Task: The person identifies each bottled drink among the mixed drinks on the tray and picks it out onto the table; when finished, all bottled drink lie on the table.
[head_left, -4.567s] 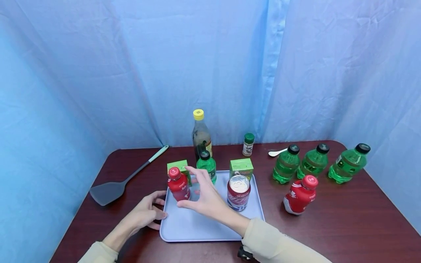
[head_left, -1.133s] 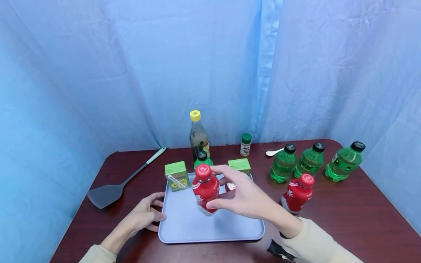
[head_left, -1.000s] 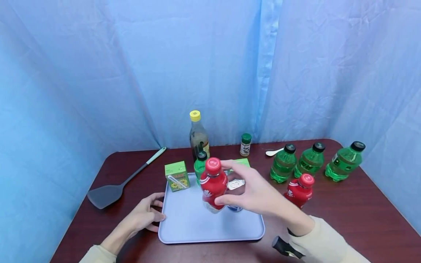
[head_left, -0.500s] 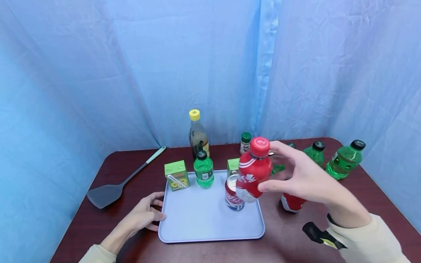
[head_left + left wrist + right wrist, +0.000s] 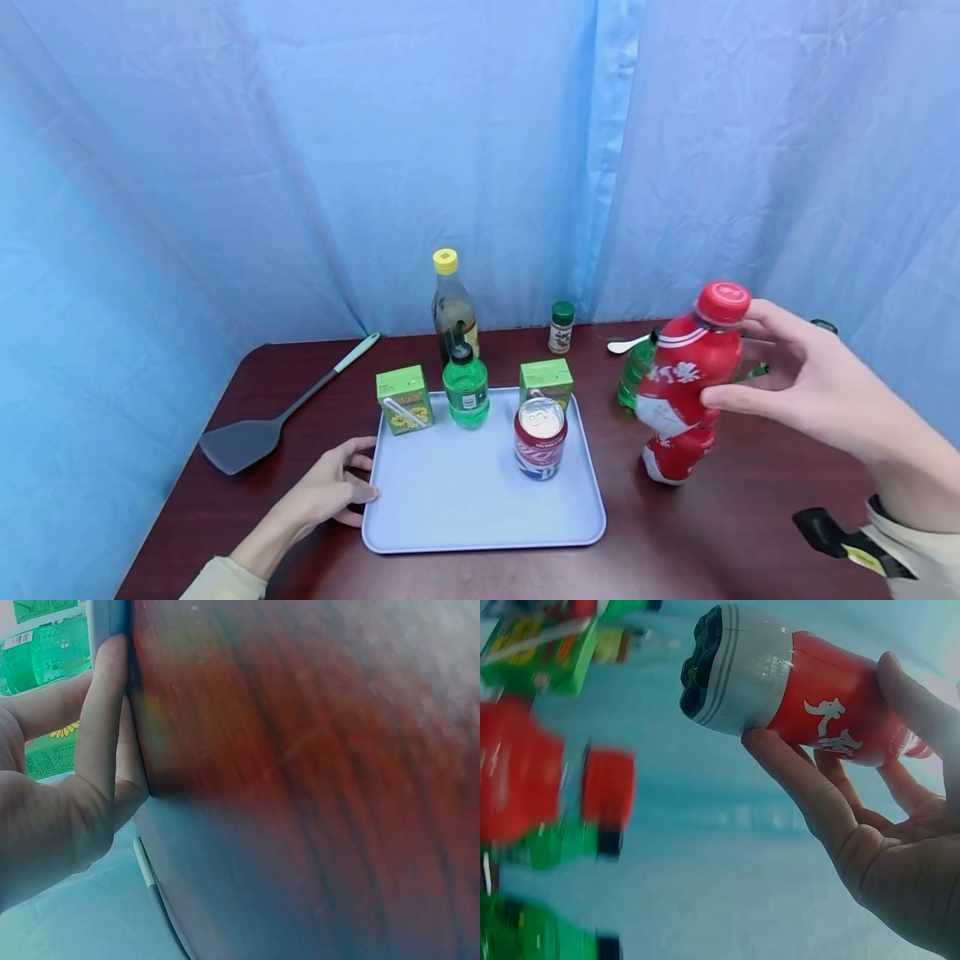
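My right hand (image 5: 810, 375), raised at the right, holds a red plastic bottle (image 5: 693, 358) in the air, tilted, between thumb and fingers. In the right wrist view, the hand (image 5: 900, 847) grips this bottle (image 5: 832, 697) with its ridged base showing. A second red bottle (image 5: 672, 457) stands on the table below, partly hidden. My left hand (image 5: 330, 483) rests its fingers against the left rim of a pale tray (image 5: 457, 508). On the tray stand a green bottle (image 5: 467, 392) with a black cap, a dark red can (image 5: 540, 442) and two green juice cartons (image 5: 405, 408).
Behind the tray stand a yellow-capped glass bottle (image 5: 453, 304) of dark liquid and a green-lidded shaker (image 5: 561, 329). A white spoon (image 5: 626, 345) lies to its right. Green bottles (image 5: 633, 371) are partly hidden behind the raised bottle. A spatula (image 5: 270, 425) lies at the left.
My right hand has taken the red bottle off the tray's left side and carried it rightward past the can, over the other red bottle. The left hand has stayed at the rim.
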`<state>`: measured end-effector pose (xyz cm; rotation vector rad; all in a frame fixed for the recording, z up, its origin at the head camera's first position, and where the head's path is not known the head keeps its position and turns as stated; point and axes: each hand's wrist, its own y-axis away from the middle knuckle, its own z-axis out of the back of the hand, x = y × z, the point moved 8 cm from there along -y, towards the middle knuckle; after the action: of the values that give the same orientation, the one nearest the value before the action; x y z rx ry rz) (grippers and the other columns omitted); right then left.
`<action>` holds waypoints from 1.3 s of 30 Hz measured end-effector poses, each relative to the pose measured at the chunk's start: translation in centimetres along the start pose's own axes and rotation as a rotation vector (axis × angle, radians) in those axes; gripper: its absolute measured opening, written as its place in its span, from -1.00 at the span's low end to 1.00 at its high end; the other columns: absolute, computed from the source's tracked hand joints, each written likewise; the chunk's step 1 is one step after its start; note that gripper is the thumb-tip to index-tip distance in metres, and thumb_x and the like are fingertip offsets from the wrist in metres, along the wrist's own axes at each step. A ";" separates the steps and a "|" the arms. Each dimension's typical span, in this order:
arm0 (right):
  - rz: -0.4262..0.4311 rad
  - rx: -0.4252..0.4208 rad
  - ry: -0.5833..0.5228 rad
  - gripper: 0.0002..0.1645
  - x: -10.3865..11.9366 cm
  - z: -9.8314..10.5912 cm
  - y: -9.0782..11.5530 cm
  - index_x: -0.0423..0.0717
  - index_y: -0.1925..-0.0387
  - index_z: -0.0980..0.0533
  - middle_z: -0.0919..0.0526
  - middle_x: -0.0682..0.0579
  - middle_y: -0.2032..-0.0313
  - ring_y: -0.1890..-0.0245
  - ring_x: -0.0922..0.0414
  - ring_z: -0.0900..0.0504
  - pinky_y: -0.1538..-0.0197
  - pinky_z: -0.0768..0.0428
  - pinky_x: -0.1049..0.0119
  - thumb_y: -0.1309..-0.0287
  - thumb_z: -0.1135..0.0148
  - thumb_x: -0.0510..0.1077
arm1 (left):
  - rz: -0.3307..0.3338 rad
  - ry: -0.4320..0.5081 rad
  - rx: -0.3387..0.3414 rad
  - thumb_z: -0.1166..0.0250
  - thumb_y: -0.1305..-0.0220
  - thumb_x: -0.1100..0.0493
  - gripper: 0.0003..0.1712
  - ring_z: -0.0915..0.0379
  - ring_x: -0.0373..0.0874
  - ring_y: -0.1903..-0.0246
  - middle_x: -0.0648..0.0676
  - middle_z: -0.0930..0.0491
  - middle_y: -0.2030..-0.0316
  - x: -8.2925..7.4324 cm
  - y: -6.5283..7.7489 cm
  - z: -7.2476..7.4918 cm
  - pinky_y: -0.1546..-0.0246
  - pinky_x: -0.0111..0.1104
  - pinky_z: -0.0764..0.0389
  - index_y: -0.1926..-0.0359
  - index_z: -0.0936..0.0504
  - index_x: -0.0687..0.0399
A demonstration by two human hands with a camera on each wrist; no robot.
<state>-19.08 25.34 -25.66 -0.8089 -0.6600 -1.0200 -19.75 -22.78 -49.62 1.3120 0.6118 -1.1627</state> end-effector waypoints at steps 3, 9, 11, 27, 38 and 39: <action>-0.080 -0.080 0.093 -0.06 -1.8 2.0 0.7 0.09 -0.43 -0.31 -0.50 0.09 -0.14 0.06 0.29 -0.62 0.33 -0.73 0.31 -0.06 -0.49 -0.40 | 0.001 -0.003 -0.002 -0.32 -0.11 0.51 -0.09 -0.59 0.05 0.27 0.33 -0.37 -0.03 0.0 0.0 0.0 0.47 0.02 -0.71 -0.48 -0.20 0.25; -0.107 -0.251 0.150 -0.02 -4.6 5.7 2.0 0.14 -0.45 -0.29 -0.44 0.30 -0.10 0.09 0.49 -0.52 0.37 -0.61 0.59 -0.07 -0.46 -0.43 | -0.002 -0.010 -0.005 -0.34 -0.10 0.51 -0.09 -0.58 0.04 0.27 0.32 -0.37 -0.03 0.1 -0.2 0.0 0.47 0.02 -0.71 -0.48 -0.20 0.26; -0.111 -0.289 0.145 0.00 -5.6 6.6 2.3 0.15 -0.47 -0.28 -0.42 0.34 -0.10 0.11 0.53 -0.50 0.37 -0.58 0.64 -0.07 -0.44 -0.45 | -0.003 -0.008 -0.004 -0.34 -0.10 0.51 -0.09 -0.58 0.05 0.26 0.32 -0.37 -0.03 0.2 -0.3 0.0 0.47 0.02 -0.71 -0.48 -0.20 0.26; -0.254 -0.384 0.134 -0.03 -14.4 8.0 5.5 0.26 -0.50 -0.24 -0.41 0.42 0.00 0.22 0.67 -0.50 0.44 -0.56 0.63 -0.16 -0.46 -0.27 | -0.010 -0.020 -0.020 -0.37 -0.08 0.49 -0.08 -0.56 0.05 0.24 0.31 -0.39 -0.04 -0.1 0.0 0.1 0.47 0.00 -0.72 -0.47 -0.24 0.23; -0.287 -0.275 0.178 -0.04 -18.6 6.0 6.7 0.27 -0.49 -0.23 -0.44 0.38 -0.04 0.14 0.75 -0.45 0.40 -0.63 0.53 -0.14 -0.51 -0.11 | -0.011 -0.019 -0.020 -0.37 -0.08 0.49 -0.08 -0.57 0.05 0.25 0.31 -0.39 -0.04 -0.1 -0.1 0.1 0.48 0.00 -0.72 -0.47 -0.24 0.23; -0.289 -0.263 0.182 -0.03 -18.8 5.8 6.7 0.26 -0.49 -0.23 -0.44 0.38 -0.03 0.14 0.74 -0.46 0.39 -0.64 0.52 -0.14 -0.51 -0.09 | -0.011 -0.016 -0.017 -0.37 -0.08 0.49 -0.08 -0.58 0.05 0.25 0.32 -0.39 -0.04 -0.1 0.0 0.1 0.47 0.01 -0.72 -0.47 -0.24 0.23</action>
<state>-20.75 40.97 -39.19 -0.8498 -0.5002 -1.4474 -19.86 -22.88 -49.51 1.2851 0.6173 -1.1733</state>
